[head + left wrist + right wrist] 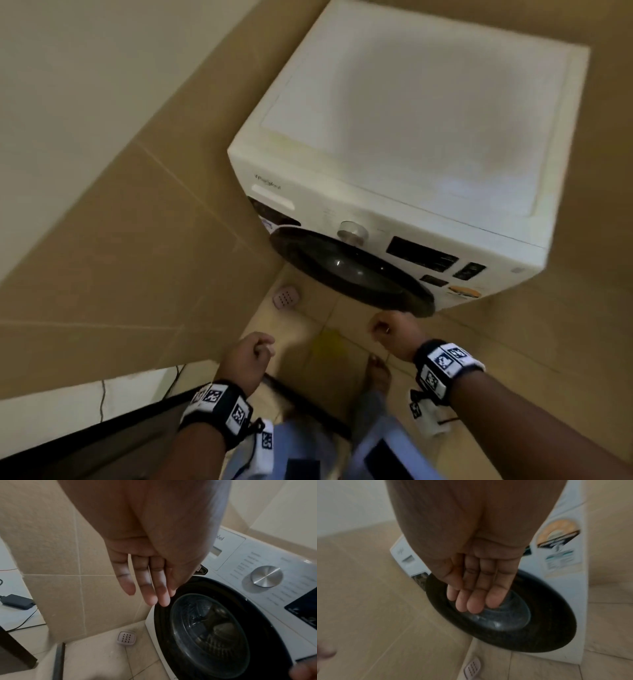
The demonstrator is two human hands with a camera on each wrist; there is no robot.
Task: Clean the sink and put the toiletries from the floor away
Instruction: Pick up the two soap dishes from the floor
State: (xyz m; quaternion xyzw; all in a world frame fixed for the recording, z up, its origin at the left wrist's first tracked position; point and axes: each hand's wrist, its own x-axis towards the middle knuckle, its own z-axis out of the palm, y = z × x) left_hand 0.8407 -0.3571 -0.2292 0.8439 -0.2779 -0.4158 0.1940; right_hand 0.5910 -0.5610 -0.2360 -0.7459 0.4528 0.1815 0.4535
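From the head camera, a white front-loading washing machine (411,137) stands against beige wall tiles, its dark round door (349,270) facing the person and a silver dial (352,233) above it on the control panel. A small pink soap dish (287,296) with rows of drain slots lies on the floor tiles (479,342), in the corner just beside the machine's lower left and close to the wall. The left hand (248,356) and the right hand (394,330) hang in front of the body above the floor, both empty; in this view the fingers look loosely bent and neither touches anything. A bare foot (378,371) shows between the two wrists, each of which wears a black band with printed markers. The left wrist camera shows the left hand (145,563) slack, its fingers (147,588) nearly straight and together, holding nothing, in front of the door's glass bowl (209,632); the soap dish (126,638) sits on the floor below, by the wall and apart from the hand, and a black charger (17,601) with its cable lies on a white surface at far left. The right wrist camera, somewhat blurred, shows the right hand (481,574) likewise relaxed and empty, fingers (476,597) extended before the dark door (539,622), with the soap dish (472,667) on the floor near the bottom edge and a round orange sticker (559,534) on the machine's front.
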